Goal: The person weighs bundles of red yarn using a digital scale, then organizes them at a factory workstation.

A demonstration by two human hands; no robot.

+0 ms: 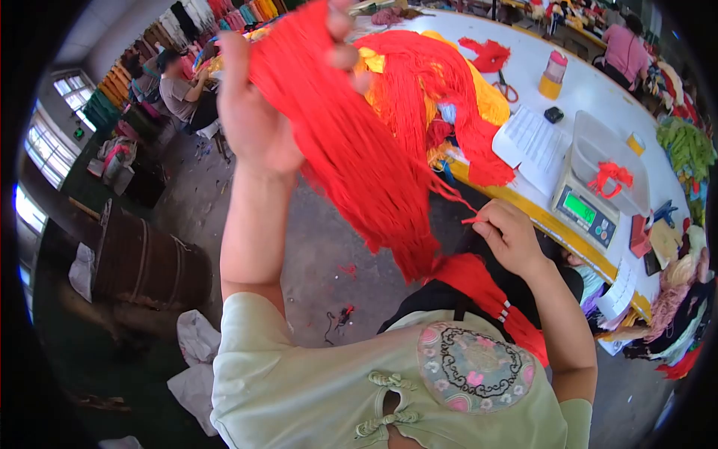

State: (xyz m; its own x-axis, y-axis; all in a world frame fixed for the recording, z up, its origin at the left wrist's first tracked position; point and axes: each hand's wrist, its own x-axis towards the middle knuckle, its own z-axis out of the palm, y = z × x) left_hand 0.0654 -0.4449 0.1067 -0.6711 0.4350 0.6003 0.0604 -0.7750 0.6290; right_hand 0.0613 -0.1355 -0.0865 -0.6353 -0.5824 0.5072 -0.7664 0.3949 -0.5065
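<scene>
A long bundle of red yarn (351, 150) hangs from my raised left hand (258, 123), whose fingers curve around its top. The bundle slants down toward my lap. Thin red strands run from its side to my right hand (508, 236), which pinches their end between thumb and fingers. Below, another red bundle (479, 284) lies across my lap, with white ties near its middle. Behind the held yarn, more red yarn (407, 67) and yellow yarn (490, 97) are heaped on the white table (538, 67).
On the table are scissors (507, 88), a bottle (553, 75), paper sheets (535, 142) and a scale (587, 209) with a tray holding red yarn. A rusty barrel (149, 258) stands at left. Seated people (179, 90) (627, 51) work farther off.
</scene>
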